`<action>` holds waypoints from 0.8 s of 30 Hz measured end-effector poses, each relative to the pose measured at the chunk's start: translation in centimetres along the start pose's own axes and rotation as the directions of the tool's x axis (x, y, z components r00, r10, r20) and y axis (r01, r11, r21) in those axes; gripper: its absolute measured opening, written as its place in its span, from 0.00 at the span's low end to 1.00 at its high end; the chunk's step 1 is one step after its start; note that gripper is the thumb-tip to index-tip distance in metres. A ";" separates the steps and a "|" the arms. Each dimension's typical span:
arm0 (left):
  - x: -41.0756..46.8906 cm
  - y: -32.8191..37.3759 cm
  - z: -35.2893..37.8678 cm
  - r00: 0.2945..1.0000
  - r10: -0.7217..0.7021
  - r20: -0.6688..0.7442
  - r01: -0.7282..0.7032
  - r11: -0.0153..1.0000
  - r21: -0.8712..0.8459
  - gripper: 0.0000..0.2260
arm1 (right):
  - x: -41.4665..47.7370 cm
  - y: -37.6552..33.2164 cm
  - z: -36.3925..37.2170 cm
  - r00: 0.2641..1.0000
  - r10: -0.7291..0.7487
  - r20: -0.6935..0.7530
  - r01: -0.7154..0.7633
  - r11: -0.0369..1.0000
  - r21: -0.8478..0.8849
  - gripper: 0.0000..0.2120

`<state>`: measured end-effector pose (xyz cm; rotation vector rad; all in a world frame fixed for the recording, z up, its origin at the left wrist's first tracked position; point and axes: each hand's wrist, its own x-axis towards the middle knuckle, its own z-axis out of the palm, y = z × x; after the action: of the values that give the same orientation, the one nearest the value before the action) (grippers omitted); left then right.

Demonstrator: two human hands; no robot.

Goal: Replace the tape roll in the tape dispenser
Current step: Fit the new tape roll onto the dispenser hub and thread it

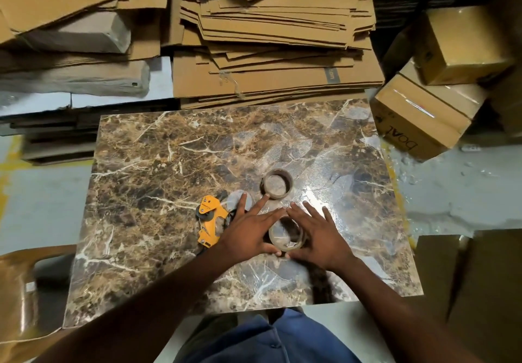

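An orange tape dispenser (210, 218) lies on its side on the marble-patterned table (158, 182), its right end under my left hand (248, 231). A roll of clear tape with a brown core (286, 235) lies flat near the table's front, framed by both hands. My left hand is on its left and my right hand (317, 234) on its right, fingers stretched out and spread. The index fingertips meet beyond the roll, and the thumbs touch its near side. A second brown roll (277, 183) lies just beyond my fingertips, untouched.
Stacks of flattened cardboard (276, 38) crowd the far edge of the table. Taped cartons (423, 108) lean at the far right corner, and more cardboard (466, 278) stands at the near right. A brown chair (19, 283) is at the near left.
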<state>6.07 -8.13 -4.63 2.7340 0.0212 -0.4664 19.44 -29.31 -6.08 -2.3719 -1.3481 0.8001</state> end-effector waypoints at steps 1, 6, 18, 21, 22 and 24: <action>-0.6 -0.4 -0.4 0.999 -0.001 -0.036 0.000 1.000 -0.013 0.48 | 0.1 -0.6 -0.4 1.000 -0.022 -0.015 0.022 1.000 0.011 0.53; -4.5 -4.1 -2.6 0.984 -0.060 -0.165 0.056 0.998 -0.030 0.47 | 2.9 -5.4 -1.5 0.987 -0.151 -0.058 0.150 0.989 -0.010 0.52; -7.9 -9.5 -2.4 0.982 -0.177 -0.064 0.180 0.983 0.035 0.50 | 7.4 -9.9 0.4 0.978 -0.209 -0.019 0.209 0.978 0.005 0.51; -7.8 -9.5 -2.8 0.985 -0.165 -0.055 0.166 0.986 0.024 0.47 | 7.4 -9.8 0.1 0.981 -0.195 -0.005 0.195 0.981 0.006 0.51; -7.7 -9.5 -2.9 0.987 -0.153 -0.050 0.155 0.988 0.026 0.46 | 7.4 -9.6 0.0 0.982 -0.191 -0.003 0.191 0.982 0.011 0.51; -7.4 -9.5 -3.2 0.992 -0.125 -0.033 0.126 0.992 0.033 0.45 | 7.3 -9.4 -0.1 0.983 -0.182 0.000 0.182 0.983 0.018 0.51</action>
<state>-0.63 2.25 -2.77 2.7852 0.1955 -0.4628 15.99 -18.19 -3.61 -2.1949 -1.5254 0.7583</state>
